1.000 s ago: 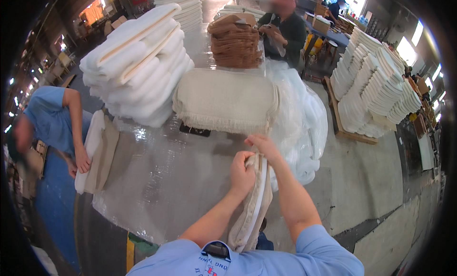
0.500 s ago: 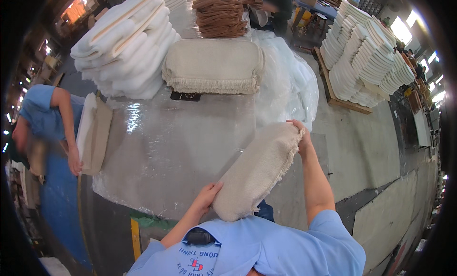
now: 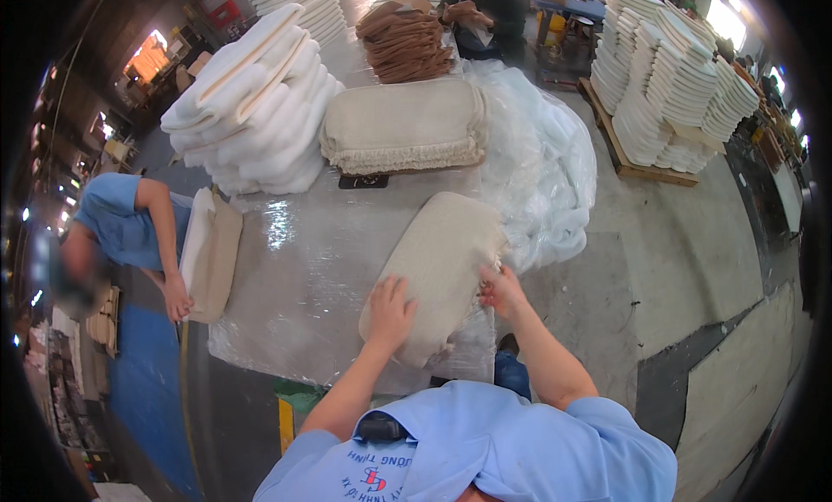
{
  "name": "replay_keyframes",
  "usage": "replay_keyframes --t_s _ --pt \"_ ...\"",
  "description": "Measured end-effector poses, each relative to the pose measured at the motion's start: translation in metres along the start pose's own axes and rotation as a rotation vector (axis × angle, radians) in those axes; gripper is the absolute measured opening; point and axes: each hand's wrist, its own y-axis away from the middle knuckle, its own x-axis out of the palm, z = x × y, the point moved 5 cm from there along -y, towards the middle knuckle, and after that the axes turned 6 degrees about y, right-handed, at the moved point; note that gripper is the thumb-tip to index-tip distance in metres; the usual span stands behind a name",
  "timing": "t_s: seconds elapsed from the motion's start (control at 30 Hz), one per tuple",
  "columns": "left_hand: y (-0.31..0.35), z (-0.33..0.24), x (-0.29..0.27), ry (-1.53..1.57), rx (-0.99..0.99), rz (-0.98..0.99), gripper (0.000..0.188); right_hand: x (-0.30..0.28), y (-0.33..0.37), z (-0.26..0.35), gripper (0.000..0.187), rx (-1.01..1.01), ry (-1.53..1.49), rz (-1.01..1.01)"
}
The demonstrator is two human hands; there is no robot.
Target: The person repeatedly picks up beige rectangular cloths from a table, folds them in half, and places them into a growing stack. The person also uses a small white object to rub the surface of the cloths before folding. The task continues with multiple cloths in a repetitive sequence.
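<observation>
The left hand (image 3: 393, 313) lay with its fingers spread, pressing on the beige cushion (image 3: 438, 264) without gripping it, while the right hand (image 3: 501, 290) was curled at the fringed right edge; blur there left me unable to tell whether its fingers pinched the fabric or only brushed it. The cushion rested aslant at the centre of the frame, on the film-wrapped table (image 3: 290, 316). The step in hand seemed to be smoothing and squaring it, and the next move appeared to call for keeping the left palm steady while the right fingers worked along the fringe. Beyond it, towards the upper centre, sat a beige stack (image 3: 403, 116), with a clear plastic bag (image 3: 550, 177) to its right. Half a second earlier the cushion was held up between both hands, lower in the frame; now it lay flat.
</observation>
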Motion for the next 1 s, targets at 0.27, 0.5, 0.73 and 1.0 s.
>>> replay_keyframes --t_s 0.27,0.5,0.73,1.0 --pt "-0.095 -0.039 0.048 -0.104 0.120 0.186 0.065 0.023 0.041 -0.025 0.042 -0.042 -0.153 0.184" --pt "-0.093 -0.044 0.060 -0.244 0.137 0.166 0.067 0.037 0.047 -0.033 0.029 0.016 -0.107 0.096" --pt "-0.040 -0.052 0.023 0.290 0.089 0.310 0.077 0.036 0.040 -0.015 0.019 -0.044 -0.114 0.164" --pt "-0.011 -0.103 0.021 0.131 0.198 0.024 0.071 0.019 0.055 -0.034 0.023 -0.523 0.342 0.194"
